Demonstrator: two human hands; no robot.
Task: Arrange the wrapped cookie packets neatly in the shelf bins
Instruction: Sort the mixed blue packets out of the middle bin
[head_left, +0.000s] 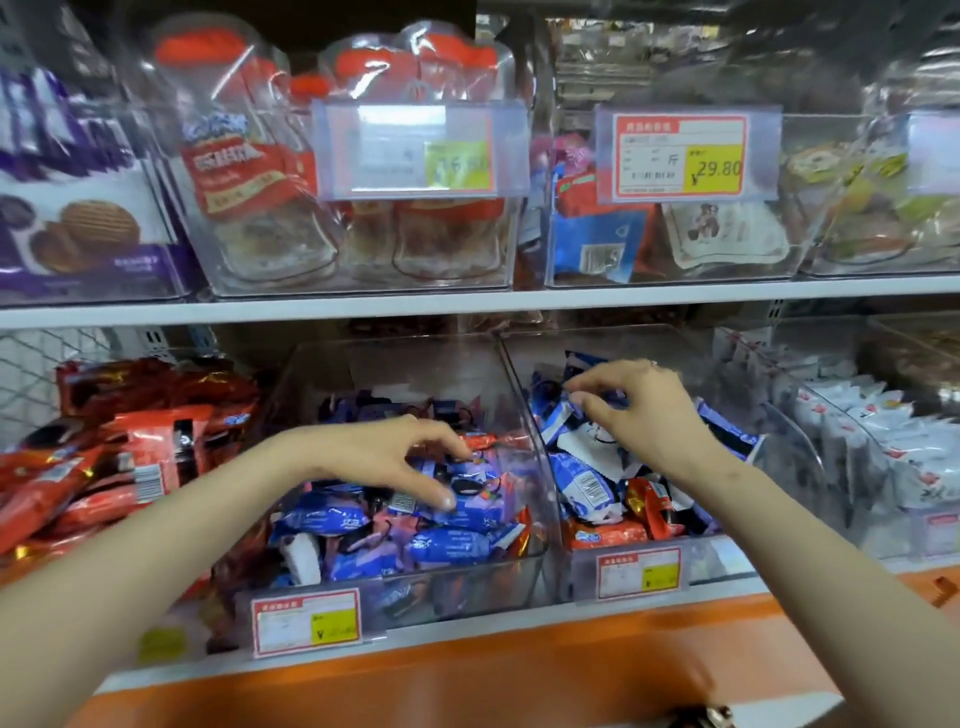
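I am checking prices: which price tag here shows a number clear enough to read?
The price tag on the upper clear bin right of centre: it reads 29.80, while the other tags are blurred.

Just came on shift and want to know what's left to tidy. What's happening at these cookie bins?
A person is sorting wrapped packets on the lower shelf. The left hand arches over a blue packet in the middle bin. The right hand reaches into the right bin. Both bins are jumbled, with red packets among the blue. It is unclear whether either hand has a grip.
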